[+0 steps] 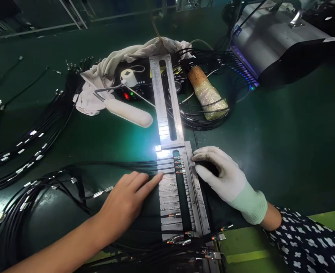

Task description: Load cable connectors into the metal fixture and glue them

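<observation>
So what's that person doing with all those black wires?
The person has several thin black cables lying across a long, slotted silver metal fixture. Their bare left hand points its index finger at the cables, its fingertip on the fixture. Their right hand in a white glove is at the fixture's right edge. The cables' small coloured ends sit in a row over the slot. More black cables lie in a bundle on the left.
</observation>
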Motion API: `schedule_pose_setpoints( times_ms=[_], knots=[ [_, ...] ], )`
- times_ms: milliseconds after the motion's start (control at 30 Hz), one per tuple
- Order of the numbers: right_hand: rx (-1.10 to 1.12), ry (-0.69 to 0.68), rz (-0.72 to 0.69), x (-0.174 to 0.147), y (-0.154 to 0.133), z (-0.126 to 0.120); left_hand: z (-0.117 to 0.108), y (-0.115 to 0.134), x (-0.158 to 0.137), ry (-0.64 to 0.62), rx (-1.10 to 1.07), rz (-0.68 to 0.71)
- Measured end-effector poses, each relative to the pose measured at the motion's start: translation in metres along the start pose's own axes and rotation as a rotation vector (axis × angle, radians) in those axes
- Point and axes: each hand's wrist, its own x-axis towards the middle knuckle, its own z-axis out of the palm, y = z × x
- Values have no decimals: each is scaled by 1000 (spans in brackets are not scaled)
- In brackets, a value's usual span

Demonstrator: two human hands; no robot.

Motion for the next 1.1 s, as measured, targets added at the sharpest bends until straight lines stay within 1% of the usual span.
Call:
schedule_pose_setpoints(
  times_ms=[100, 200, 267, 367, 400, 433, 467, 533, 600, 633, 667, 833, 1000, 1100],
  knots=[
    [5, 13, -23, 0, 0, 1, -4, 3, -1, -49, -148, -56],
    [5, 2, -37, -5, 0, -1, -15, 8, -5, -75, -280, -73],
    [-8, -16, -45, -10, 0, -2, -22, 15, -12, -152, -360, -92],
    [-20, -21, -43, -13, -1, -3, -27, 26, -20, -304, -440, -161],
    [-15, -18, -36, -13, -1, -3, -26, 28, -21, -314, -464, -177],
    [-8, -16, -28, -13, -2, -2, -26, 29, -20, -293, -490, -189],
    [-1, -13, -20, -12, -2, -2, -25, 28, -18, -244, -518, -191],
    [9, -14, -12, -10, -2, -2, -22, 25, -12, -92, -549, -170],
    [10, -15, -11, -9, -1, -1, -20, 19, -4, 44, -512, -130],
    [6, -16, -12, -8, -1, -1, -19, 15, 0, 76, -477, -103],
    [0, -19, -12, -8, -1, -1, -18, 12, 3, 88, -442, -78],
    [-35, -34, -5, -7, -1, -2, -16, 3, 10, 29, -363, 4],
    [-43, -39, 1, -6, -2, -3, -13, 4, 13, 34, -210, 26],
    [-52, -34, -1, -5, -3, -2, -12, 4, 17, 22, -207, 53]
  ],
)
